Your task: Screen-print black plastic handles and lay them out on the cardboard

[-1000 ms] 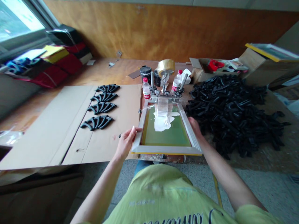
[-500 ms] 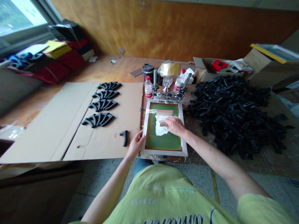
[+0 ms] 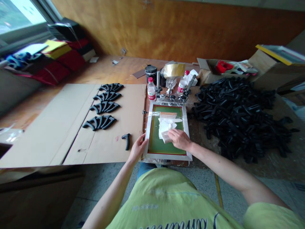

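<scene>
A screen printing frame (image 3: 169,156) with green mesh (image 3: 156,147) lies flat before me, its far edge at a metal clamp (image 3: 171,100). My left hand (image 3: 137,147) grips the frame's near left edge. In my right hand (image 3: 179,139) is a small pale squeegee (image 3: 166,137), tilted against the mesh. White ink (image 3: 163,125) is spread over the middle of the screen, just beyond the squeegee. A wooden strip (image 3: 168,114) shows at the ink's far side. One curved black handle (image 3: 127,142) lies on cardboard left of my left hand.
Rows of black handles (image 3: 101,122) lie on the cardboard sheet (image 3: 54,127). To the right rises a big heap of black parts (image 3: 238,117). Behind the frame stand a red-capped bottle (image 3: 151,90), a black tub (image 3: 151,72) and an open carton (image 3: 204,71).
My right hand has drawn the squeegee toward me across the mesh, and more white ink shows behind it. My left hand stays on the frame edge.
</scene>
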{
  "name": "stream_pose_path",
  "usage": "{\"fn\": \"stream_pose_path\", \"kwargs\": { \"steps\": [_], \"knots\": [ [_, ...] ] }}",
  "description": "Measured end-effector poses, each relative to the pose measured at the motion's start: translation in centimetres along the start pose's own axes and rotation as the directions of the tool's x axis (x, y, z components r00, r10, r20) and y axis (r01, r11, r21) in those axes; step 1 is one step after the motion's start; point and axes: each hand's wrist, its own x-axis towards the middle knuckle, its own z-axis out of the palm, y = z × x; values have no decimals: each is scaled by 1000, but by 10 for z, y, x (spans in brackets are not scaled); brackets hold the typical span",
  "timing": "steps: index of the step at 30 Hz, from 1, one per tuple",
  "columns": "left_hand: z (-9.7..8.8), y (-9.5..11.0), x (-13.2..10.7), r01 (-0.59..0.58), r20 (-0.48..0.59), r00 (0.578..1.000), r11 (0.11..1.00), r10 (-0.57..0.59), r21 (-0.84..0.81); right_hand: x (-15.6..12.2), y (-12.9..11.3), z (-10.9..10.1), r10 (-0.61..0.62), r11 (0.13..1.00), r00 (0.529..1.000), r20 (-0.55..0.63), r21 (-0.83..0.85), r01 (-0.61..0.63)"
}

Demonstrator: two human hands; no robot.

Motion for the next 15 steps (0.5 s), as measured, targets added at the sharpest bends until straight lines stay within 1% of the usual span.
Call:
{"fn": "stream_pose_path", "kwargs": {
  "steps": [2, 4, 7, 9, 11, 12, 14, 15],
  "knots": [
    [-1, 1, 0, -8, 5, 1000, 1000, 8, 6, -1, 2, -2, 1, 1000, 1000, 20, 17, -1],
    [-2, 5, -1, -9, 12, 1000, 1000, 9, 11, 10, 6, -12, 65, 997, 998, -3, 34, -65],
    [-6, 18, -6, -14, 37, 999, 1000, 14, 1, 43, 17, -35, 192, 980, 975, -112, 69, -185],
    [-9, 34, -12, -29, 57, 998, 999, 30, -27, 62, 29, -53, 257, 966, 948, -189, 77, -247],
    [-10, 54, -18, -51, 65, 996, 995, 56, -83, 68, 48, -71, 318, 948, 905, -282, 91, -305],
    [-9, 66, -21, -75, 55, 995, 991, 82, -112, 66, 61, -79, 351, 936, 874, -337, 112, -334],
    [-5, 91, -23, -174, 8, 984, 972, 178, -158, 51, 88, -87, 445, 895, 786, -429, 181, -408],
    [-1, 104, -22, -245, -23, 969, 954, 245, -175, 41, 101, -87, 504, 863, 741, -445, 212, -459]
  ]
}}
